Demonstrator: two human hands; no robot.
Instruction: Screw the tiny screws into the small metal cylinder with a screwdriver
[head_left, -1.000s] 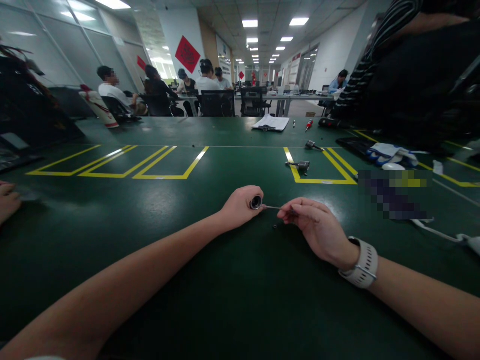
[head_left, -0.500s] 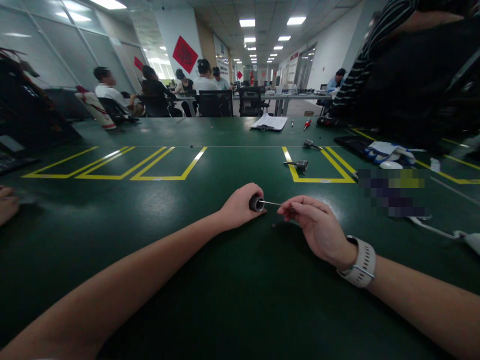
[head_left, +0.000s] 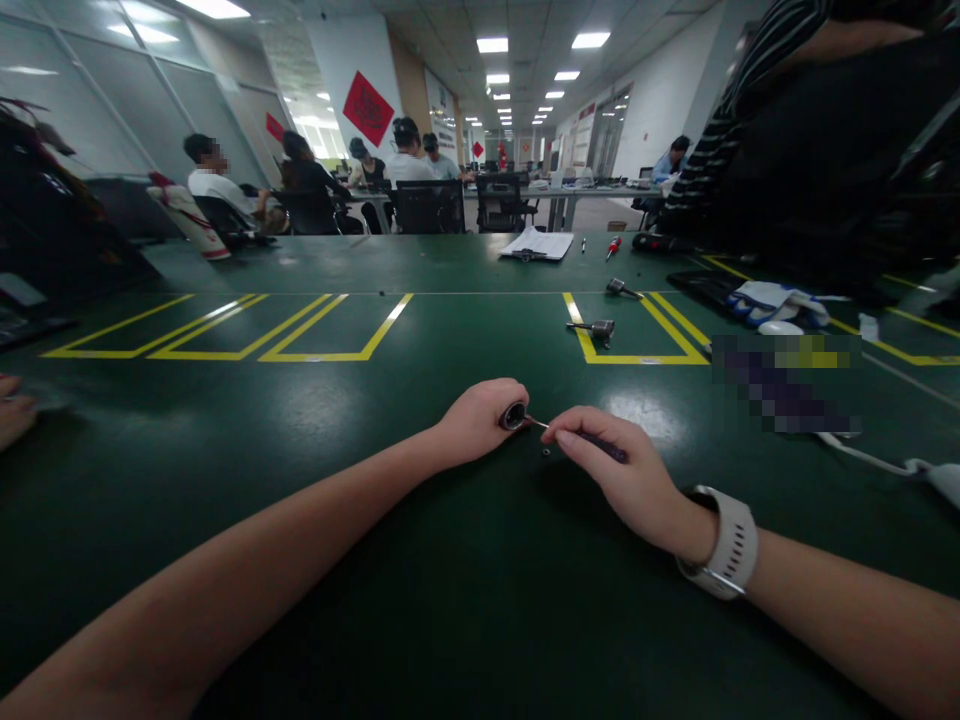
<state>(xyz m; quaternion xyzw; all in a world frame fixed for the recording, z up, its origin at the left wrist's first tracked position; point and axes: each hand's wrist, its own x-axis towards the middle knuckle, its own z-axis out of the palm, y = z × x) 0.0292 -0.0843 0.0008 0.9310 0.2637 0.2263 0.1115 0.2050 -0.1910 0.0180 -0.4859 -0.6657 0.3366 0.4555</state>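
My left hand (head_left: 478,424) is closed around a hollow, dark metal cylinder (head_left: 514,416), its round opening turned toward me and to the right. In my right hand (head_left: 636,486) is a slim screwdriver (head_left: 609,449), with its dark handle lying under the fingers. The thin metal shaft points left, and its tip is at the cylinder's near right edge. Whether the tip touches the rim or sits beside it I cannot tell. A tiny ring-shaped metal piece (head_left: 546,452) lies on the green table (head_left: 480,570) just below the shaft.
Two dark metal parts with shafts, a nearer one (head_left: 600,331) and a farther one (head_left: 621,288), lie by the yellow tape. Behind them are a clipboard (head_left: 537,244) and a red tool (head_left: 614,246). Gloves (head_left: 780,303) lie right. Another person's hand (head_left: 15,408) rests at the left edge.
My right hand has turned over and come slightly left, so the screwdriver's handle now shows and its shaft slants. The tip has moved from the cylinder's opening to its edge. My left hand sits slightly lower.
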